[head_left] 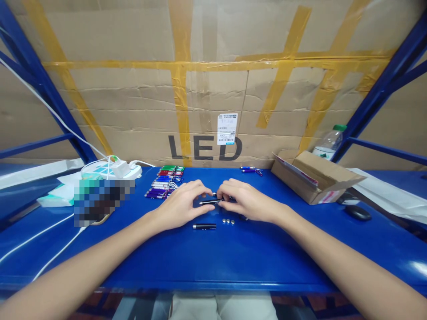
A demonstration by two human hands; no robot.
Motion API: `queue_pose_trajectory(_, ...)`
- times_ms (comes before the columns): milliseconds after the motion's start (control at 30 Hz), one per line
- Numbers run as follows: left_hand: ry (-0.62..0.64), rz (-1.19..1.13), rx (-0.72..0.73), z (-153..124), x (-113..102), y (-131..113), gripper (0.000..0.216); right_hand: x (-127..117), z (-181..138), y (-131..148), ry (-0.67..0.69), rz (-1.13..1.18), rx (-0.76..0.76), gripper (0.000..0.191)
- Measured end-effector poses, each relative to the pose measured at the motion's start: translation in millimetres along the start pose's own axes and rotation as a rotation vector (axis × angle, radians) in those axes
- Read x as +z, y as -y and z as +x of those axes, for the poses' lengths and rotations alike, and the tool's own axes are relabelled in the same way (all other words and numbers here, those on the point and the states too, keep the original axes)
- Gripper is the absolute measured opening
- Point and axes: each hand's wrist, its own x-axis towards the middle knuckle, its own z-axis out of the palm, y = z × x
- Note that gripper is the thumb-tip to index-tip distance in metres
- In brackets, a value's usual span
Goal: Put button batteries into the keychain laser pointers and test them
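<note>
Left hand [182,206] and right hand [248,202] pinch black tube [210,202] (table [220,262] edges distant).

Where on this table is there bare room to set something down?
Bare blue table lies between the forearms, nearer than the loose tube and button cells; also between the right hand and cardboard box. Crowded around the held tube, left hand and coloured torches.

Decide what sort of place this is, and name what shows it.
Probably a small assembly or packing bench in a storeroom: a taped carton marked LED, rows of small coloured torches, and a black tube pinched between the left hand and right hand.
</note>
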Motion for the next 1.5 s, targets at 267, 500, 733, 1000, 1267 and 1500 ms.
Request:
queue_pose_trajectory(267,-0.119,0.042,0.050,0.1,3.7,3.1,0.024,-0.2,0.5,7.4,-0.063,0.081,0.008,0.012)
queue_pose_trajectory(500,-0.267,0.009,0.014,0.6,2.0,2.8,0.022,1.4,1.6,4.0,-0.070,0.120,0.063,0.019)
queue_pose_trajectory(733,-0.292,0.016,-0.021,0.6,4.3,7.1,0.020,-0.2,3.8,4.8,-0.113,0.220,0.118,0.015)
queue_pose_trajectory(1000,-0.285,0.013,-0.067,2.2,2.7,11.3,0.022,0.2,4.7,-3.1,-0.191,0.196,0.115,0.019)
queue_pose_trajectory(1267,-0.218,0.032,-0.014,1.5,1.9,7.7,0.023,-2.1,5.4,-3.8,-0.244,0.209,0.097,0.026)
queue_pose_trajectory(1500,-0.232,-0.117,-0.138,3.8,-0.1,2.5,0.029,1.1,3.9,1.6,-0.190,0.175,0.111,0.023)
